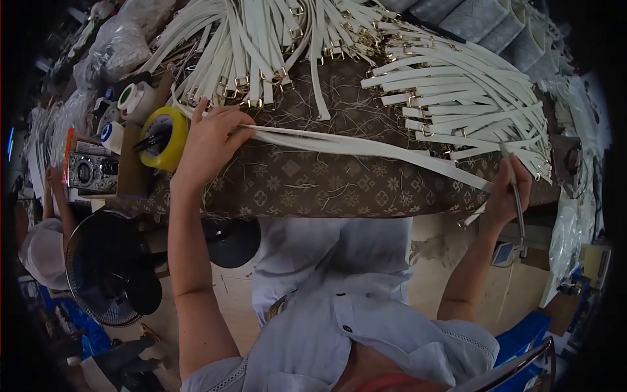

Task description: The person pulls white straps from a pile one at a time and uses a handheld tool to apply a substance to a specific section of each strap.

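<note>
A long white strap (379,147) stretches across the brown patterned cloth in front of me. Its left part is pinched in my left hand (212,140), which is closed near the yellow tape roll. At the other side, my right hand (509,193) is closed around the strap near its buckle end (471,217), which hangs below the fist. The same hand also holds a slim metal tool (517,199), pointed at the top; its exact kind is hard to make out. Beyond my right hand lies a pile of white buckled straps (467,85).
Another heap of white straps with gold buckles (261,52) covers the back of the table. Loose thread ends litter the brown cloth (287,183). At left stand a yellow tape roll (175,140) and a box (91,171). A black fan (104,268) and another person (46,251) are beyond.
</note>
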Demonstrator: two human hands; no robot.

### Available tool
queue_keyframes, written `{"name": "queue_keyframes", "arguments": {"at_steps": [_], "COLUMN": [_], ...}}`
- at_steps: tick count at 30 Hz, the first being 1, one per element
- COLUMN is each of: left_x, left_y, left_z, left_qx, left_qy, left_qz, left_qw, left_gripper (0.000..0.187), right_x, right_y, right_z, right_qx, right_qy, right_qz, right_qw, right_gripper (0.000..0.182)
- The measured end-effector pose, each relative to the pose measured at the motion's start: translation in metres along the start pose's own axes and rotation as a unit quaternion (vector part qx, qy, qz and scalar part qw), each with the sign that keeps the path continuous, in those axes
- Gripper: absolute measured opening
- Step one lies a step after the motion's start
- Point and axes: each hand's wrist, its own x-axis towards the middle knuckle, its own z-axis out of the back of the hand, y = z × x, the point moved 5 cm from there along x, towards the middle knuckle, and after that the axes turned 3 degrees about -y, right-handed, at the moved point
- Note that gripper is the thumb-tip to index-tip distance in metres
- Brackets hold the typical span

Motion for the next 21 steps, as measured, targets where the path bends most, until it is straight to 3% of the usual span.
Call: {"name": "queue_keyframes", "arguments": {"at_steps": [2,3,4,5,6,8,10,12,15,17,19,21], "left_x": [-0.001,-0.004,-0.006,-0.006,-0.007,-0.005,-0.003,-0.002,0.0,0.001,0.0,0.008], "left_y": [0.011,0.013,0.013,0.012,0.013,0.029,0.034,0.035,0.03,0.033,0.033,0.029], "left_z": [0.008,0.011,0.016,0.019,0.021,0.022,0.025,0.025,0.019,0.009,0.007,0.006], "left_qx": [-0.176,-0.275,-0.274,-0.356,-0.434,-0.374,-0.404,-0.429,-0.45,-0.529,-0.54,-0.552], "left_qy": [0.131,0.105,0.102,0.13,0.153,0.181,0.142,0.136,0.157,0.137,0.135,0.142], "left_qz": [0.087,0.078,0.084,0.123,0.16,0.173,0.105,0.123,0.121,0.118,0.119,0.114], "left_qw": [0.972,0.952,0.953,0.917,0.873,0.893,0.898,0.884,0.871,0.829,0.822,0.813], "left_gripper": [0.014,0.014,0.014,0.016,0.018,0.02,0.021,0.023,0.027,0.031,0.032,0.032], "right_x": [0.016,0.024,0.031,0.036,0.042,0.054,0.061,0.066,0.064,0.064,0.062,0.063], "right_y": [-0.004,-0.013,-0.019,-0.03,-0.036,-0.046,-0.046,-0.055,-0.05,-0.046,-0.044,-0.052], "right_z": [0.008,0.013,0.017,0.021,0.025,0.033,0.035,0.041,0.036,0.034,0.031,0.028], "right_qx": [0.008,-0.014,-0.037,-0.021,-0.015,-0.086,-0.066,-0.152,-0.112,-0.093,-0.164,-0.163], "right_qy": [-0.001,0.002,0.006,0.009,0.012,0.008,-0.007,0.009,0.017,0.02,0.027,0.021], "right_qz": [-0.003,0.008,0.019,-0.041,-0.038,-0.012,0.036,0.023,0.05,0.063,0.091,0.039], "right_qw": [1.0,1.0,0.999,0.999,0.999,0.996,0.997,0.988,0.992,0.994,0.982,0.986], "right_gripper": [0.022,0.022,0.021,0.021,0.021,0.021,0.021,0.021,0.019,0.019,0.018,0.018]}}
